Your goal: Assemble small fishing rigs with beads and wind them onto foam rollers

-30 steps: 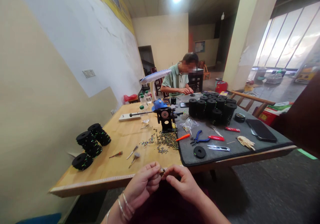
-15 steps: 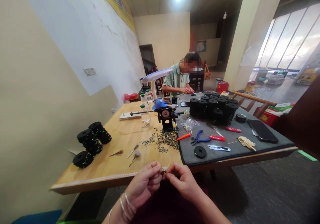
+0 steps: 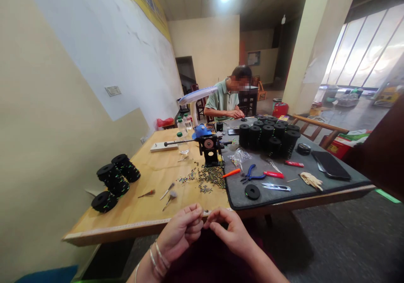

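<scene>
My left hand [image 3: 186,228], with bangles at the wrist, is closed in a pinch over the table's front edge. A tiny dark piece [image 3: 206,211] shows just beside its fingertips; its kind is too small to make out. Close on the right is my right hand [image 3: 230,230], its fingers bent and its thumb a little apart, with nothing visible between them. Past the hands, a heap of small dark and yellowish bead-like pieces [image 3: 211,177] lies on the wooden table [image 3: 135,207].
A black device with a dial [image 3: 208,145] stands behind the heap. On the grey mat [image 3: 240,201] are blue pliers [image 3: 252,173], thread snips [image 3: 276,187], a black foam spool [image 3: 252,191] and several stacked spools [image 3: 268,135]. Brushes [image 3: 171,196] lie left. A person [image 3: 229,100] works opposite.
My right fingers have loosened from their pinch and shifted slightly down and left. The tiny dark piece shows more clearly, a little higher. My left hand keeps its pinch.
</scene>
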Tool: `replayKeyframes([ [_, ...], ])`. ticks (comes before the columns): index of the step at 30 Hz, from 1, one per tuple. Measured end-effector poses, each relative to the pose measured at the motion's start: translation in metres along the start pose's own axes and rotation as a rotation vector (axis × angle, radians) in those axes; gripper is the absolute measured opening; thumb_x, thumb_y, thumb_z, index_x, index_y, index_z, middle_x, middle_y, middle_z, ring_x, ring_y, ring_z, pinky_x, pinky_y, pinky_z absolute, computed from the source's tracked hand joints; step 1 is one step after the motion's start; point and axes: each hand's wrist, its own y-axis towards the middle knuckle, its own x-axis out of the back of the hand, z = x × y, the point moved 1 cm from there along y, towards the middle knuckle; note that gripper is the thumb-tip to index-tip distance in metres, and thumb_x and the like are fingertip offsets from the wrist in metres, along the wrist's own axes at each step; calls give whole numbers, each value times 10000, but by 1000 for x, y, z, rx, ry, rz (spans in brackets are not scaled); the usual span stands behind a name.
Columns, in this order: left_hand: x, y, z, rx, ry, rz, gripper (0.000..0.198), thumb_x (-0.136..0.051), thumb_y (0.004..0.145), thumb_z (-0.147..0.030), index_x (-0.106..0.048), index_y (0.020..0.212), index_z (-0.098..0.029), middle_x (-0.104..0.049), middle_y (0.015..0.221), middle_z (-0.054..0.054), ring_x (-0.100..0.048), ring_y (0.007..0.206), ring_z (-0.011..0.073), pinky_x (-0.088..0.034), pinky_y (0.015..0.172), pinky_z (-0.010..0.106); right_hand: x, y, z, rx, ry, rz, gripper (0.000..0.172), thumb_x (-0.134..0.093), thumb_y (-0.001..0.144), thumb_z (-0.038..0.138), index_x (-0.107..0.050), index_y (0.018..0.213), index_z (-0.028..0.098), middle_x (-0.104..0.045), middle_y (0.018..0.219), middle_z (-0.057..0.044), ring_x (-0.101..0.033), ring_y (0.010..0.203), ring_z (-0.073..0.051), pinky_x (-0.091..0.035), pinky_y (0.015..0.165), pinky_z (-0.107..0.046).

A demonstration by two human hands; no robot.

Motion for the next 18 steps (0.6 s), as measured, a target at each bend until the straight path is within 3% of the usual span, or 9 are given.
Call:
replayKeyframes([
  [10, -1, 0, 1, 13, 22, -1, 341, -748, 676, -303, -441, 636, -160, -255, 447, -126, -116, 385, 3, -89, 361, 128, -2, 9, 2, -52, -13, -27, 109, -599, 805, 266, -582, 751, 172, -637, 594, 12, -569, 555, -129, -440, 559, -232],
  [18, -4, -2, 0, 23, 2, 22, 340, -744, 684, -286, -433, 629, -157, -265, 460, -123, -116, 387, -1, -91, 360, 123, 0, 11, 4, 14, -150, -17, 153, -646, 755, 206, -614, 902, 181, -685, 849, -34, -620, 798, -181, -467, 740, -284],
])
